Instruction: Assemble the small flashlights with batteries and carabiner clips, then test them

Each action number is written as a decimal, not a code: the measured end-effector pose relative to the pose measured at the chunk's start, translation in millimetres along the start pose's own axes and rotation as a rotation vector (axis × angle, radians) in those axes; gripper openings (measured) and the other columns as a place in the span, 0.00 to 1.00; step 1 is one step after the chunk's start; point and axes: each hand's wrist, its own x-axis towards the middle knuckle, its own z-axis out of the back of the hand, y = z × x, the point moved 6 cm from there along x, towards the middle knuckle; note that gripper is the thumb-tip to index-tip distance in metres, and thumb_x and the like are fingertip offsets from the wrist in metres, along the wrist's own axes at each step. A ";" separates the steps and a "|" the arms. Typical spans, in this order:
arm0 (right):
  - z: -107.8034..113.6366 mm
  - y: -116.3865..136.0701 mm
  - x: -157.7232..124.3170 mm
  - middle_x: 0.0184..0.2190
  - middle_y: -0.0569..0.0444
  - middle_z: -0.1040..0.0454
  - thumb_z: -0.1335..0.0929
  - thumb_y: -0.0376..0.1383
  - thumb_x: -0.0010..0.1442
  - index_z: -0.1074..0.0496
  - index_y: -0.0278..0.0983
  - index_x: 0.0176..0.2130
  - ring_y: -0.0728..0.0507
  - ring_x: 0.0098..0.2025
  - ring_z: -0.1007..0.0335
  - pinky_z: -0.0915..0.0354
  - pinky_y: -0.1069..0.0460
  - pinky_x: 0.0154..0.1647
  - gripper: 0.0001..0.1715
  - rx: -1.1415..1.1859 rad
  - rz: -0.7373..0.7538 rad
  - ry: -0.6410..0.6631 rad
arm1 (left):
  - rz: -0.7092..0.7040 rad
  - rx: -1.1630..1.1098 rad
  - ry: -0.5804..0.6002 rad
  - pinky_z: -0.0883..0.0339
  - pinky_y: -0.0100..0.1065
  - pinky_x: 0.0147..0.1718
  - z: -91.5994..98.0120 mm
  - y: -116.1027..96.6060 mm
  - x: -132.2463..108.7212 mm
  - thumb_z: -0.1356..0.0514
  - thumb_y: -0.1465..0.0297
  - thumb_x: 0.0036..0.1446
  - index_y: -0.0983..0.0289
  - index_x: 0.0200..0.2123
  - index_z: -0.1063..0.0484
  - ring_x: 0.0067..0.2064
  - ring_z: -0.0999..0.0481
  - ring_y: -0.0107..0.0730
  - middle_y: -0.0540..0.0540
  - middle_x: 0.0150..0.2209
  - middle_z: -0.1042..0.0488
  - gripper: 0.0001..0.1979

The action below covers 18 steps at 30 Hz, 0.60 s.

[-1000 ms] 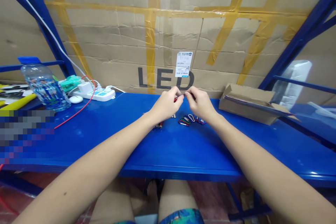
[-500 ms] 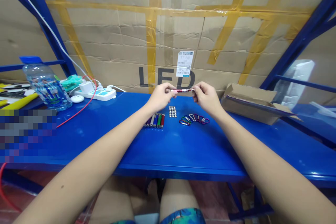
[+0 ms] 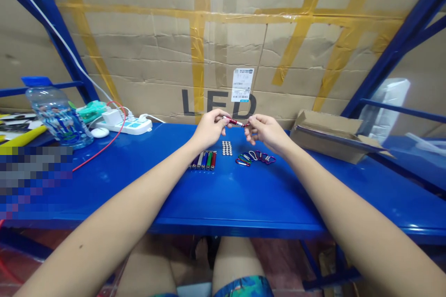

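My left hand (image 3: 208, 128) is closed on a small red pen-shaped flashlight (image 3: 234, 122), held above the blue shelf (image 3: 226, 190). My right hand (image 3: 264, 131) is pinched at the flashlight's right end, on a small red piece I cannot make out. Below the hands lie a row of several coloured mini flashlights (image 3: 204, 160), a block of small silver button cells (image 3: 227, 147) and a cluster of coloured carabiner clips (image 3: 255, 158).
An open cardboard box (image 3: 332, 135) sits at the right. At the left stand a water bottle (image 3: 57, 114), a white power strip (image 3: 126, 124) with red and white cables, and a white mouse-like object (image 3: 100, 132). A large taped carton marked LED (image 3: 223, 55) forms the back wall.
The hands rose from the clips, held the red flashlight level between them, and now the left hand tilts it while the right hand has shifted slightly lower at its tip.
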 end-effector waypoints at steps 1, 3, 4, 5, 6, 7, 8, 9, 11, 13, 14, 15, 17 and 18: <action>0.8 -0.7 0.3 0.23 0.54 0.28 0.29 0.50 0.59 0.35 0.37 0.32 0.48 0.21 0.31 0.38 0.53 0.19 0.21 0.001 -0.001 -0.008 | 0.002 0.000 -0.006 0.34 0.31 0.24 0.3 0.2 0.2 0.43 0.74 0.62 0.64 0.38 0.30 0.22 0.32 0.22 0.53 0.30 0.23 0.02; 1.0 -3.0 1.0 0.23 0.54 0.28 0.28 0.52 0.58 0.36 0.37 0.31 0.48 0.22 0.31 0.37 0.53 0.18 0.23 -0.006 -0.015 -0.001 | 0.002 0.003 -0.012 0.35 0.30 0.24 0.9 0.4 0.6 0.43 0.74 0.62 0.64 0.38 0.30 0.22 0.32 0.22 0.53 0.30 0.23 0.02; 0.5 -4.3 1.3 0.24 0.54 0.28 0.28 0.52 0.58 0.36 0.37 0.31 0.48 0.22 0.31 0.37 0.53 0.19 0.23 -0.012 -0.024 0.012 | 0.001 0.004 -0.015 0.36 0.30 0.23 1.2 0.5 0.7 0.43 0.74 0.62 0.64 0.38 0.30 0.22 0.32 0.22 0.54 0.30 0.23 0.02; 0.0 -5.4 1.6 0.24 0.54 0.28 0.28 0.53 0.57 0.35 0.37 0.31 0.48 0.22 0.31 0.37 0.53 0.19 0.24 -0.018 -0.032 0.024 | -0.001 0.004 -0.016 0.36 0.29 0.23 1.4 0.5 0.7 0.43 0.74 0.62 0.64 0.37 0.30 0.22 0.32 0.22 0.54 0.30 0.23 0.02; -0.2 -6.1 1.9 0.25 0.54 0.28 0.28 0.53 0.57 0.35 0.37 0.31 0.48 0.23 0.30 0.37 0.53 0.20 0.24 -0.024 -0.035 0.031 | -0.003 0.004 -0.016 0.36 0.29 0.22 1.6 0.5 0.6 0.43 0.73 0.62 0.63 0.37 0.30 0.22 0.32 0.22 0.54 0.30 0.23 0.02; -0.1 -6.3 2.2 0.26 0.53 0.28 0.28 0.53 0.56 0.34 0.36 0.31 0.48 0.24 0.30 0.36 0.53 0.21 0.24 -0.030 -0.032 0.032 | -0.004 0.004 -0.015 0.36 0.29 0.22 1.6 0.5 0.4 0.43 0.73 0.62 0.63 0.37 0.30 0.22 0.32 0.22 0.53 0.30 0.24 0.02; 0.1 -6.2 2.4 0.26 0.52 0.27 0.28 0.54 0.56 0.33 0.36 0.31 0.47 0.26 0.29 0.34 0.52 0.23 0.25 -0.039 -0.025 0.030 | -0.005 0.003 -0.009 0.36 0.29 0.22 1.2 0.3 -0.1 0.42 0.73 0.62 0.63 0.37 0.30 0.22 0.32 0.22 0.53 0.29 0.24 0.02; 0.2 -5.8 2.6 0.27 0.51 0.27 0.27 0.54 0.55 0.32 0.35 0.31 0.47 0.28 0.28 0.33 0.52 0.25 0.25 -0.046 -0.016 0.025 | -0.009 0.001 0.002 0.36 0.30 0.23 0.3 -0.2 -0.8 0.42 0.73 0.62 0.63 0.37 0.30 0.22 0.32 0.22 0.53 0.29 0.24 0.02; -0.5 -4.1 2.6 0.30 0.49 0.25 0.27 0.53 0.55 0.30 0.34 0.31 0.46 0.31 0.26 0.31 0.50 0.31 0.25 -0.057 0.016 0.029 | -0.018 0.000 0.037 0.34 0.31 0.24 -3.0 -1.9 -2.7 0.42 0.73 0.62 0.64 0.38 0.29 0.22 0.32 0.22 0.53 0.29 0.24 0.03; -4.2 -2.7 1.9 0.33 0.48 0.22 0.27 0.52 0.55 0.28 0.34 0.34 0.45 0.34 0.25 0.31 0.49 0.36 0.23 -0.079 0.050 0.077 | -0.032 0.010 0.077 0.33 0.32 0.26 -7.0 -4.2 -5.0 0.43 0.73 0.62 0.64 0.39 0.29 0.23 0.31 0.24 0.53 0.29 0.24 0.04; -7.0 -2.8 1.1 0.34 0.47 0.21 0.27 0.51 0.56 0.27 0.34 0.35 0.45 0.35 0.25 0.31 0.49 0.38 0.22 -0.101 0.058 0.117 | -0.054 0.023 0.090 0.32 0.33 0.29 -8.4 -6.2 -6.0 0.43 0.73 0.61 0.65 0.39 0.28 0.24 0.30 0.25 0.53 0.29 0.24 0.04; -10.2 -3.4 0.2 0.34 0.46 0.21 0.28 0.50 0.57 0.27 0.33 0.36 0.45 0.36 0.25 0.32 0.49 0.38 0.22 -0.123 0.057 0.163 | -0.087 0.045 0.097 0.31 0.34 0.31 -9.3 -8.7 -6.8 0.42 0.74 0.61 0.65 0.38 0.28 0.27 0.28 0.26 0.53 0.30 0.23 0.04; -16.2 -5.6 -2.6 0.32 0.47 0.21 0.29 0.49 0.58 0.25 0.33 0.36 0.44 0.34 0.25 0.33 0.49 0.37 0.20 -0.147 0.034 0.244 | -0.168 0.101 0.106 0.31 0.35 0.37 -10.0 -14.0 -8.1 0.41 0.75 0.59 0.65 0.37 0.26 0.33 0.25 0.29 0.54 0.32 0.22 0.04; -18.5 -6.4 -4.2 0.30 0.48 0.21 0.29 0.48 0.58 0.25 0.33 0.36 0.45 0.33 0.26 0.33 0.49 0.36 0.20 -0.139 0.016 0.271 | -0.200 0.128 0.114 0.31 0.36 0.40 -10.2 -15.6 -8.4 0.40 0.75 0.58 0.65 0.37 0.25 0.36 0.25 0.30 0.54 0.33 0.22 0.05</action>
